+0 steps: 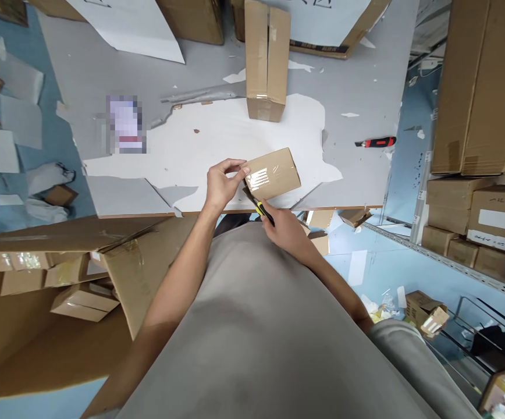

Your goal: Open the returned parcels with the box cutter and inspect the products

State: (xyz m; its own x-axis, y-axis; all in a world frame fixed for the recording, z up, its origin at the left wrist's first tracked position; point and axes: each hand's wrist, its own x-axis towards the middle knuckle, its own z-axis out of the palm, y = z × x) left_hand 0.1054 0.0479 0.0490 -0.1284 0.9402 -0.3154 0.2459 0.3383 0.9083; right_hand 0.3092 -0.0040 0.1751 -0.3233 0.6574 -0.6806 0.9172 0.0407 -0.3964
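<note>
Box (pixel 275 174) mid-frame looks light, stiff, best held by edges; left hand (pixel 223 185) pinches its corner, right hand (pixel 284 227) clenches cutter (pixel 260 208).

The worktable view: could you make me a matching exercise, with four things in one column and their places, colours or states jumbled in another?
Things
1. Left hand
2. Red-and-black cutter
3. Shirt
4. Right hand

Places, colours, states
A. Plain grey
B. Gripping a yellow-and-black tool
C. Lying near the right edge of the table
D. Fingers at one end of a small box

Right pairs: 1-D, 2-C, 3-A, 4-B
</note>
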